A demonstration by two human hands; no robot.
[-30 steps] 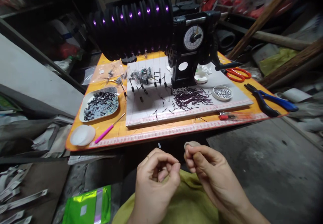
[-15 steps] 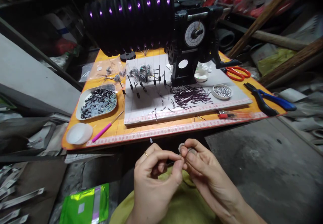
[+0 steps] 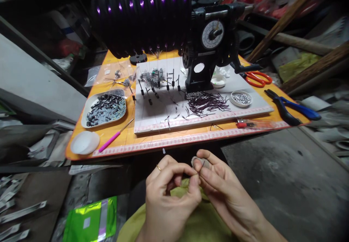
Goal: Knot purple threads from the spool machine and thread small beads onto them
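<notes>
My left hand (image 3: 170,194), with a ring on one finger, pinches thumb and forefinger together at the fingertips of my right hand. What it grips is too small to make out. My right hand (image 3: 222,184) is closed, and a short, thin dark piece (image 3: 202,165) sticks up between its thumb and fingers. Grey wrapping (image 3: 205,162) shows around a finger there. Both hands are above my lap, in front of the table edge. Beyond them, a black winding machine (image 3: 200,75) with a dial stands on a white board (image 3: 152,120), behind loose thin dark tubes (image 3: 208,104).
A tray of small dark and grey parts (image 3: 84,120), a pink-handled tool (image 3: 113,140) and a clear lid (image 3: 85,142) lie left. Right are a dish of metal bits (image 3: 241,105), orange scissors (image 3: 257,79), blue-handled pliers (image 3: 297,107) and a cutter (image 3: 253,124). Black spools (image 3: 141,27) hang overhead.
My fingertips have shifted slightly, and the dark piece and grey wrapping in my right hand show more plainly. The left thumb has moved a little to the right.
</notes>
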